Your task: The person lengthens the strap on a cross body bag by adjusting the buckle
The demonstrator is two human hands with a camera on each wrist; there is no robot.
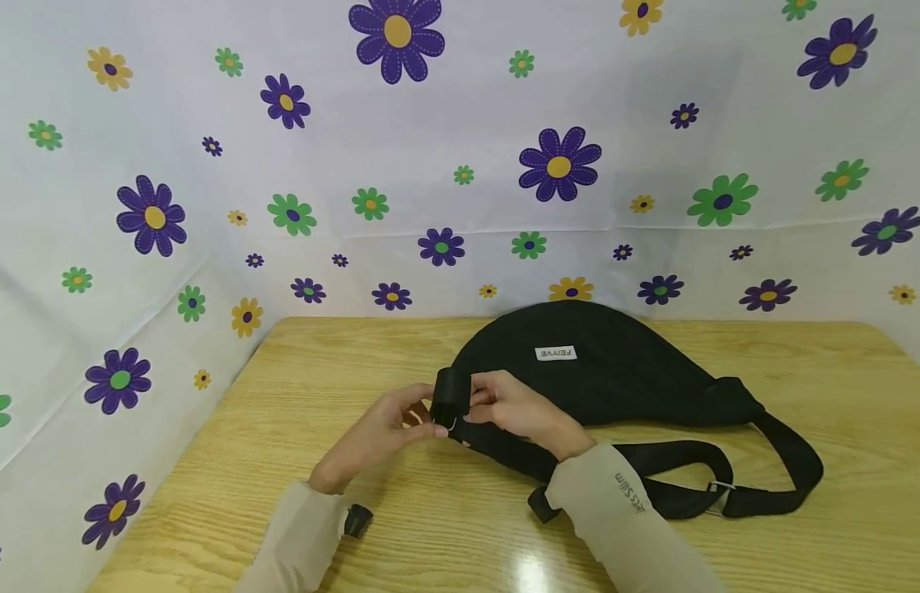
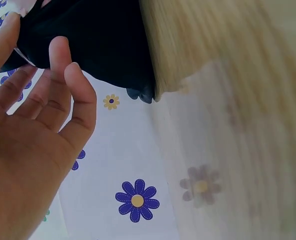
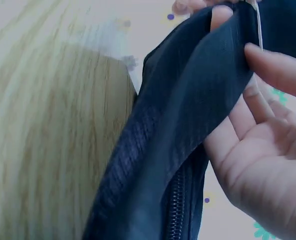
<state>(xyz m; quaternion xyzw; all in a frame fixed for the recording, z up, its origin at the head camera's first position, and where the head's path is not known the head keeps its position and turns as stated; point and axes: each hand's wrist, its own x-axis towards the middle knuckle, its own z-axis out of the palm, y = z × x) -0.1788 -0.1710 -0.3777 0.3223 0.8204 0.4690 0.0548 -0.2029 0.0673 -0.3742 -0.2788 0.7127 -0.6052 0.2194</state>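
A black crescent-shaped sling bag (image 1: 586, 371) with a small white label lies on the table, its strap (image 1: 789, 469) looping out to the right. In front of the bag's left end, my left hand (image 1: 385, 428) pinches the strap end near a thin metal ring (image 1: 450, 425). My right hand (image 1: 519, 408) pinches the same raised, folded piece of black webbing (image 1: 450, 391) from the other side. Seen from the right wrist, thumb and fingers grip the webbing (image 3: 202, 85), with a zipper (image 3: 175, 205) below. The ring is partly hidden by the fingers.
A metal slider buckle (image 1: 719, 487) sits on the strap at the right. The wooden table (image 1: 341, 354) meets a white flowered cloth (image 1: 467, 123) at its back and left. Small black pieces (image 1: 358, 520) show beside both sleeves.
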